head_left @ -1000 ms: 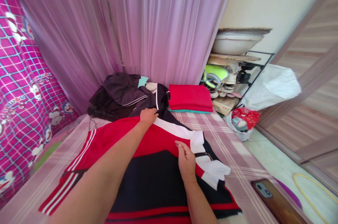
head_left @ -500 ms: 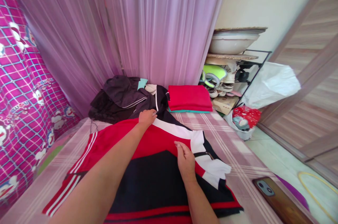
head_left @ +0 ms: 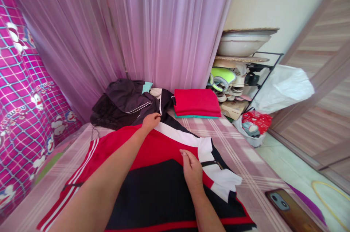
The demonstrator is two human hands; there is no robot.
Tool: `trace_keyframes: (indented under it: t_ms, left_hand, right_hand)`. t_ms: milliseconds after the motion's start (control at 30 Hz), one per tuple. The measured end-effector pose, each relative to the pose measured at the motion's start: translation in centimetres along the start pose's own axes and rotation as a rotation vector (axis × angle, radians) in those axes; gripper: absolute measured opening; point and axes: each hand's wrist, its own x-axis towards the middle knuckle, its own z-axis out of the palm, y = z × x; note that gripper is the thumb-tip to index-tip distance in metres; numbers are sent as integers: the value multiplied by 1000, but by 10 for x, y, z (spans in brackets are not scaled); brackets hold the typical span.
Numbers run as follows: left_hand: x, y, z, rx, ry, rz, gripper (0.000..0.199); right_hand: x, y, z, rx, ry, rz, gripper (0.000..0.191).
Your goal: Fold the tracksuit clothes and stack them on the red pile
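Note:
A red, white and black sports jacket [head_left: 161,148] lies spread across the bed, white stripes running down its red sleeve. My left hand [head_left: 151,122] is closed in a pinch on the jacket's far edge, beside the white band and near the dark clothes. My right hand [head_left: 193,168] has thumb and fingers pinched together on the red chest part, just left of the white collar area [head_left: 216,170]; the fold between its fingers is mostly hidden. Both forearms cover parts of the jacket.
Dark clothes [head_left: 123,97] lie heaped at the far left, beside folded red clothing [head_left: 197,101]. A phone [head_left: 292,210] rests near the bed's right edge. Beyond stand a shoe rack [head_left: 264,79] with basins on top and plastic bags [head_left: 284,86]. A purple curtain [head_left: 169,24] hangs behind.
My left hand has moved slightly left and nearer, and the jacket's far edge and striped sleeve have shifted a little with it. My right hand stays almost in place.

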Motion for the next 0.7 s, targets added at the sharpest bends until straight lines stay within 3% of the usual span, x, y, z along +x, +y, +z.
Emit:
trace_keyframes:
  t_ms: [233,367,433,533,600,700]
  left_hand:
    - [-48,-53,-26,-107,-43,77,26]
    - [-69,-65,-41,14,-155,179,15]
    - [-71,-57,-48,153,-167,173,15]
    - [-64,-26,-54,259,-32,109,26]
    - [-55,0,-51,279,26,116,31]
    - [-40,27,-37,304,2,134,33]
  right_hand:
    - [1,-2,-1,12,-15,5,41]
    - [1,-1,-1,5,-18,-6,41]
    - [0,-1,-1,1,-23,-13,40]
    - [0,-1,-1,-6,-24,-16,40]
    - [0,-2,-1,-9,-27,-12,41]
    - [-1,-4,-1,-10,-36,-9,40]
